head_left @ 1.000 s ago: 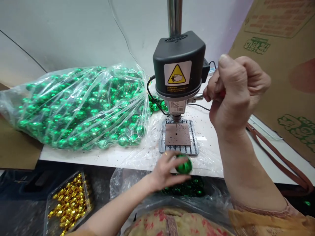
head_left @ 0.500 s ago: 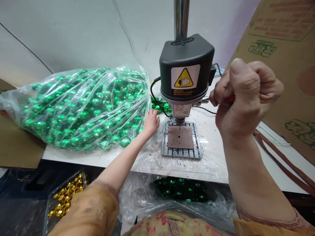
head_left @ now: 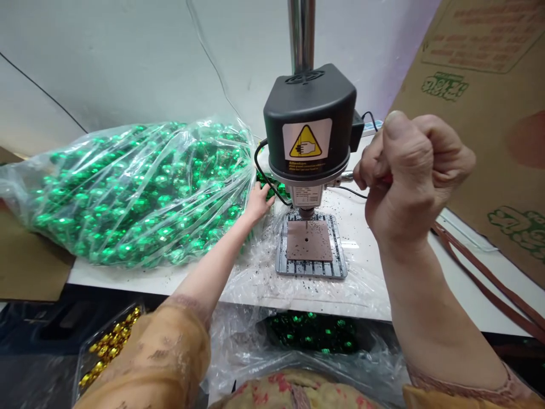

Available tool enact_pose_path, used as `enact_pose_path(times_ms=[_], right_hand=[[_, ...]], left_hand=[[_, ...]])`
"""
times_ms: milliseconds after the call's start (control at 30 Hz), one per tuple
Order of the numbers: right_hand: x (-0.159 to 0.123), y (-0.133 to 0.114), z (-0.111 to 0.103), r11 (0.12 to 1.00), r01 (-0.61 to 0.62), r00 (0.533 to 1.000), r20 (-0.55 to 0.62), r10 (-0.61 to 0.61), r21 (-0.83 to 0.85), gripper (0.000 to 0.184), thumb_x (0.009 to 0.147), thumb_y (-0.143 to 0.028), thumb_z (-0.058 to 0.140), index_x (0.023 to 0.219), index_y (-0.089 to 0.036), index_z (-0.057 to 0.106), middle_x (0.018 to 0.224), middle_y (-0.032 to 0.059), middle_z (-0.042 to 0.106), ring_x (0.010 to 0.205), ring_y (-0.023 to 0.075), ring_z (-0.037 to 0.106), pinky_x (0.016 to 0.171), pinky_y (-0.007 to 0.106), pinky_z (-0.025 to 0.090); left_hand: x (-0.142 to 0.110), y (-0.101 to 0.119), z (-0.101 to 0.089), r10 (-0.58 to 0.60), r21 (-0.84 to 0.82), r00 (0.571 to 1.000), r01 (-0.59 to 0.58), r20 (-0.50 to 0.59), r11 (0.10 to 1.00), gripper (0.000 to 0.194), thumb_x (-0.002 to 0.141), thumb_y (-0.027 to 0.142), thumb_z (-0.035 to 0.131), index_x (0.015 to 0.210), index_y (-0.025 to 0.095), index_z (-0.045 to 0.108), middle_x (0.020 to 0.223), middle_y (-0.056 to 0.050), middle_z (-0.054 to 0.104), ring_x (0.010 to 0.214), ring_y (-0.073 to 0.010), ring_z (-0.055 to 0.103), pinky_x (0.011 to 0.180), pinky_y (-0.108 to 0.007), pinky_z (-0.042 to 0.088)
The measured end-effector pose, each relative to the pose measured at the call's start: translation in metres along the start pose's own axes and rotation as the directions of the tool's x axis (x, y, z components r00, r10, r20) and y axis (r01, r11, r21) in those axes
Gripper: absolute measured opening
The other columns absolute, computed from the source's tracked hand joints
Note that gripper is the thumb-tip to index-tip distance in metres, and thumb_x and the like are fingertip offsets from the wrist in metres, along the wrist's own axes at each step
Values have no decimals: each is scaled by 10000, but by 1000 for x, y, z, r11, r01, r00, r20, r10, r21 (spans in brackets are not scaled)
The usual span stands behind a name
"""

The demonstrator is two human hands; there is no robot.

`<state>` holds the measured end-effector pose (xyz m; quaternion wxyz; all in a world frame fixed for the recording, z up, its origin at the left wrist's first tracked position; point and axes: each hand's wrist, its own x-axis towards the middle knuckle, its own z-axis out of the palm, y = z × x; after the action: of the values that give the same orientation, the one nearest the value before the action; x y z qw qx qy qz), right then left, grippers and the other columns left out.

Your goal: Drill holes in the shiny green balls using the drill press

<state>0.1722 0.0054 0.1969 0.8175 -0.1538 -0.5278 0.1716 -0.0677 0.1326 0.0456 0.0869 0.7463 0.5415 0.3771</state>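
Note:
A small bench drill press with a black motor housing (head_left: 309,122) stands in the middle, its bit over a brown square board (head_left: 313,247) with a dark hole. My right hand (head_left: 411,170) is closed around the drill press handle (head_left: 347,176); the grip itself is mostly hidden by the fingers. My left hand (head_left: 258,203) reaches with fingers apart to the mouth of a clear plastic bag (head_left: 17,182). Shiny green faceted balls (head_left: 166,199) fill that bag, and a few green balls (head_left: 279,189) lie beyond the fingertips, partly behind the drill press.
Dark shavings are scattered around the slotted metal base (head_left: 340,267). Below the table edge, more green balls (head_left: 310,332) lie in clear plastic. Gold balls (head_left: 110,343) sit in a clear container at lower left. A cardboard box (head_left: 481,130) stands right, near brown straps (head_left: 489,278).
My left hand has moved slightly farther toward the green balls, and its fingers have spread. My right hand stays on the handle. The whole view has shifted a little.

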Motion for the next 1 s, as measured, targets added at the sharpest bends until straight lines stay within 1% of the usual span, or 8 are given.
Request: enact_pose_path(times_ms=[100,133,200,267,300,500,733,1000], right_hand=[[-2,1,-1,1000,-1,1000,9,2,-8,443,928,-255,675,576,-228,408,483,-73,341,417,82,350,416,309,272],[-2,1,-2,1000,-3,1000,13,3,-10,447,927,-267,681,577,-227,406,484,-71,341,418,83,352,413,305,276],[-3,1,-2,1000,-2,1000,10,2,-8,451,925,-280,689,578,-225,406,484,-70,337,421,84,357,418,302,279],[-4,0,-2,1000,0,1000,-1,0,-9,457,922,-293,696,576,-226,405,480,-69,332,424,86,361,428,305,277],[-4,0,-2,1000,-3,1000,-7,2,-11,461,918,-307,702,574,-228,406,478,-68,334,424,88,359,431,309,276],[-5,-3,0,1000,-19,1000,5,19,-23,458,918,-324,703,569,-233,419,482,-63,372,427,93,367,432,321,289],[-7,-1,-1,1000,-8,1000,8,8,14,450,932,-263,675,563,-236,419,490,-65,356,427,97,363,474,337,296],[-8,-3,0,998,-9,1000,-1,9,-63,494,918,-397,696,573,-233,383,486,-54,334,435,103,355,464,333,299]], left_hand=[[-39,7,-15,-206,-311,978,187,-28,932,345,801,324,811,1111,217,704,1058,-76,661,976,-233,661,933,-403,546],[-54,12,-19,-281,-445,960,251,-2,859,388,816,390,806,1144,224,682,1035,-62,671,933,-214,672,892,-386,562],[-81,25,-21,-399,-674,913,351,91,650,477,831,512,789,1186,236,631,1010,-41,697,871,-187,692,819,-358,582],[-101,39,-18,-453,-788,877,389,158,478,538,813,571,802,1186,237,606,999,-32,724,846,-174,708,793,-338,589],[-108,47,-15,-458,-810,873,386,166,442,554,794,575,823,1173,233,607,987,-29,734,845,-169,712,799,-328,586],[-114,71,5,-344,-806,924,328,166,493,563,759,585,867,1127,220,647,973,-35,761,906,-168,711,849,-296,538],[-115,70,19,-287,-776,933,342,216,529,575,791,589,843,1182,232,619,982,-30,748,960,-180,701,897,-314,518],[-115,72,33,-237,-710,953,299,189,637,535,802,555,839,1172,219,651,1148,-85,749,1105,-234,683,991,-370,506]])
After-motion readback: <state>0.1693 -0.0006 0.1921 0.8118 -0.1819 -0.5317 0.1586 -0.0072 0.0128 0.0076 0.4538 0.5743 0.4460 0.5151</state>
